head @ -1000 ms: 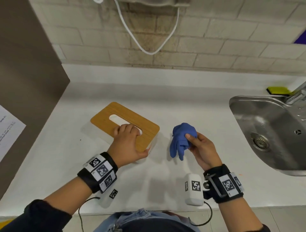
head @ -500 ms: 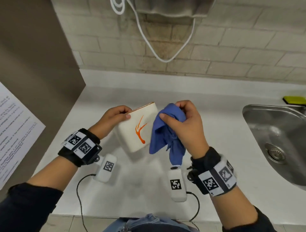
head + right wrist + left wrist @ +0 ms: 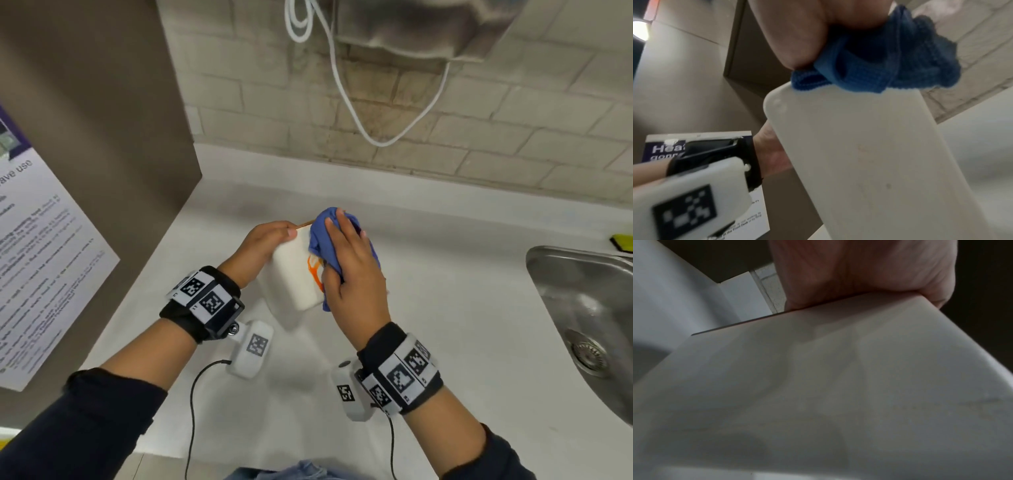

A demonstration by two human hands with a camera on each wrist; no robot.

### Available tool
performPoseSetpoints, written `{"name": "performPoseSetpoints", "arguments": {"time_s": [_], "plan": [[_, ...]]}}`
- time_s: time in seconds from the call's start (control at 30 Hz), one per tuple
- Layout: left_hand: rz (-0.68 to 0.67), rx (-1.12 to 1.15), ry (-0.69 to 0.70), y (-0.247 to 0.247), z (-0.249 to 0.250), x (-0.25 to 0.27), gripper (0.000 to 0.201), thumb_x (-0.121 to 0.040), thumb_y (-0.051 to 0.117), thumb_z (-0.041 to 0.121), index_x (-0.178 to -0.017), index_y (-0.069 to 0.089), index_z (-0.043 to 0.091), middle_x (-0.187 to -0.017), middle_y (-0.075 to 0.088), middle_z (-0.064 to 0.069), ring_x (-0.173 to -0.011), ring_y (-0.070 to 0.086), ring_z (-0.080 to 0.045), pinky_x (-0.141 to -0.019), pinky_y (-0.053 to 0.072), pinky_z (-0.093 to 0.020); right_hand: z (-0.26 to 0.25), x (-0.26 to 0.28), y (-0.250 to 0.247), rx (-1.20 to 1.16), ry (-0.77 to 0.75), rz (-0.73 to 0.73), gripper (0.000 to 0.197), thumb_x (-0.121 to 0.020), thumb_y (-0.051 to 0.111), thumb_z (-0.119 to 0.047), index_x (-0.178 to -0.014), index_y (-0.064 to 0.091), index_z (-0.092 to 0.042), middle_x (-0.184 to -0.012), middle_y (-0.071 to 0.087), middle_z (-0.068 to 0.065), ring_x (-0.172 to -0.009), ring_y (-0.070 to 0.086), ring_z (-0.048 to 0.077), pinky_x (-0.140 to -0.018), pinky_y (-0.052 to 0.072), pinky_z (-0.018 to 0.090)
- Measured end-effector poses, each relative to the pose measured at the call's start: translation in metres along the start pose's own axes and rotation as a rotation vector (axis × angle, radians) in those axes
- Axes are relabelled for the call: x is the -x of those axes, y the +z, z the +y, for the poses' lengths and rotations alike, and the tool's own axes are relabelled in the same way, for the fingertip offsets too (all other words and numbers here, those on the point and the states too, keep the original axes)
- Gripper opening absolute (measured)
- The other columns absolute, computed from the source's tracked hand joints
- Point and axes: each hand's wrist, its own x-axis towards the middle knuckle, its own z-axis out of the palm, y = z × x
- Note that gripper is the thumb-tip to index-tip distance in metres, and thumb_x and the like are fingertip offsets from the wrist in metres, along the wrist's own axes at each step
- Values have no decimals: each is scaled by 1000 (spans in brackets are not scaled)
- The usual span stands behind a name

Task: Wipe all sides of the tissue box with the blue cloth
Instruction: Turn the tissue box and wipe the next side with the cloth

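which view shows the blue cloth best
The right wrist view: the blue cloth fills the upper frame, bunched under the right hand against the white tissue box. The head view shows it mostly covered by that hand. The left wrist view shows none of it.

A white countertop (image 3: 445, 308) runs below a brick wall (image 3: 513, 113), where a white cable (image 3: 346, 92) loops down. A steel sink (image 3: 582, 301) sits right — a printed notice (image 3: 41, 260) hangs left.
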Motion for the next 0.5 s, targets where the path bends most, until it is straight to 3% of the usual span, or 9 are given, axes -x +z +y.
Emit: {"name": "performPoseSetpoints", "arguments": {"time_s": [0.07,0.13,0.23,0.3,0.37,0.5], "plan": [[7,15,-11,-2,2,-2,58,-62,52,45,-91,59,-4,-88,58,-19,-78,55,-25,-71,42,-32,-1,-5,1,12,-62,-43,52,-85,34,-15,-137,39,-15,-147,38,9,-138,24,15,-118,7,28],[-9,33,-24,-4,4,-3,57,-64,52,44,-91,56,-6,-88,53,-21,-79,50,-28,-72,38,-36,-2,-7,1,0,-176,-102,45,-87,40,-13,-131,48,-12,-141,46,15,-133,30,17,-116,8,26],[-49,68,-49,-8,6,-6,50,-66,52,43,-90,56,-1,-88,49,-20,-80,47,-29,-77,35,-39,7,-4,-3,-41,-406,-165,38,-80,47,-3,-116,59,-10,-129,55,18,-123,40,23,-110,23,27],[-50,55,-45,-8,6,-7,50,-63,52,44,-88,54,0,-85,50,-18,-76,48,-26,-72,38,-35,19,-1,-7,-59,-506,-158,38,-75,52,3,-108,59,-15,-125,54,7,-119,45,21,-105,33,25],[-37,28,-29,-8,5,-10,49,-61,52,45,-86,53,3,-80,50,-14,-68,49,-21,-63,40,-28,30,1,-12,-98,-460,-72,36,-73,52,3,-101,60,-18,-118,52,0,-114,50,18,-99,40,20],[-23,14,-17,-8,0,-11,35,-59,52,44,-73,55,12,-69,50,-7,-57,50,-11,-54,39,-21,27,-6,-12,-256,-96,122,38,-73,42,0,-97,66,-17,-115,61,-5,-114,53,10,-95,42,18]]}}
